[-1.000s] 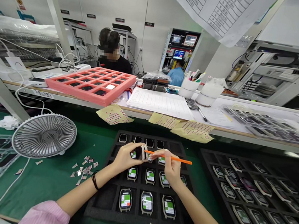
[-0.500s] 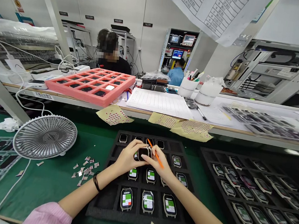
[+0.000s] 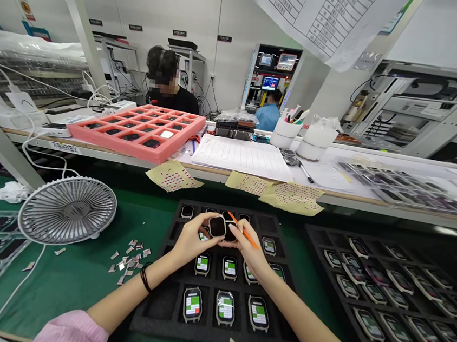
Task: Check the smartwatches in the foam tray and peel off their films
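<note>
The left hand (image 3: 190,236) is keeping its grip clamped on a watch (image 3: 217,226) — thumb below, fingers above — with the dark face showing. The right hand (image 3: 250,248) is gripping an orange stick (image 3: 249,236), which is slanting across its fingers, and its thumb is pressing on a dark-faced piece (image 3: 229,233) right beside the watch; whether the two are joined, I cannot tell. Both hands are hovering over the back part of a black tray (image 3: 159,308), where other watches (image 3: 225,308) are sitting in compartments, several showing green-and-white screens.

The tray is resting on a green counter (image 3: 78,280). To its left, small scraps (image 3: 134,263) are lying scattered near a round fan (image 3: 73,211); to its right, a second black tray (image 3: 316,236) is holding more watches. Beyond, a shelf (image 3: 196,166) is carrying a pink tray (image 3: 160,155) and paper sheets (image 3: 242,159). Farther back, a person in black (image 3: 184,101) and a person in blue (image 3: 267,116) are showing.
</note>
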{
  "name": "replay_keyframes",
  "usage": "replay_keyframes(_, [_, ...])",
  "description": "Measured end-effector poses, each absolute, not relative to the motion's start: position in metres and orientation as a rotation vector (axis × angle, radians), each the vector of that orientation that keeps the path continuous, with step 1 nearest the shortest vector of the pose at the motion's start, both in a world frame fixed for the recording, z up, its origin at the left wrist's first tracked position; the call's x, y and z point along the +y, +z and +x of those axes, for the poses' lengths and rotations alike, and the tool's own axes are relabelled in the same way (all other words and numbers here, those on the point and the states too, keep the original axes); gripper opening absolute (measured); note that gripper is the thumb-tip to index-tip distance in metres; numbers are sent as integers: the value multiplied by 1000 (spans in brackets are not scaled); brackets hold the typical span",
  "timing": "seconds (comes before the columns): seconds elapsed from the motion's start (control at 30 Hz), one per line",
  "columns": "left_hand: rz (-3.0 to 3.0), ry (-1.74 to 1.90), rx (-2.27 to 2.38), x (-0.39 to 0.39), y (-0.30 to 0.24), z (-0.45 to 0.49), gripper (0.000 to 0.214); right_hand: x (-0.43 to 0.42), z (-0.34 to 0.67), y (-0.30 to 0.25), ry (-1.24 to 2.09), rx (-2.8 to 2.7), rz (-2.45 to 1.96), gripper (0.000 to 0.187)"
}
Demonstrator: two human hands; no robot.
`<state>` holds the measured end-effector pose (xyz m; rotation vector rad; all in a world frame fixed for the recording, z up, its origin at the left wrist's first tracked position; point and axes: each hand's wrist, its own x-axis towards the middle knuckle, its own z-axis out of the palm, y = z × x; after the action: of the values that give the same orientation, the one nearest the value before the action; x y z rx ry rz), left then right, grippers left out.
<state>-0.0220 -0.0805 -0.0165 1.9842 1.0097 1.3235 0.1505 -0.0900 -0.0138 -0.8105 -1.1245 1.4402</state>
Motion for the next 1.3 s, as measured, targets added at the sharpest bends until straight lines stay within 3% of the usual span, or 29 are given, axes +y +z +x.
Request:
replay_keyframes(0.17, [1712,1364,1039,-74,-20,-25,44,-87,157,-10,1405,-1161,-793,40])
replay_keyframes(0.5, [1750,1310,1055,-65,-22,-28,45,-81,162,-14,1224,-1317,-881,41])
replay_keyframes(0.7, [1989,793,1133,-49,-5,-72,40,-42,210,-34,455,-1567,-1324,40])
replay_keyframes(0.97, [2145,289,1354,-42,1,-102,40,-10,256,-52,298,-1518,-1584,34])
replay_keyframes(1.3, [2412,136,1571,-61,12,-96,32,-36,232,-43,158,-1774,-1575,22])
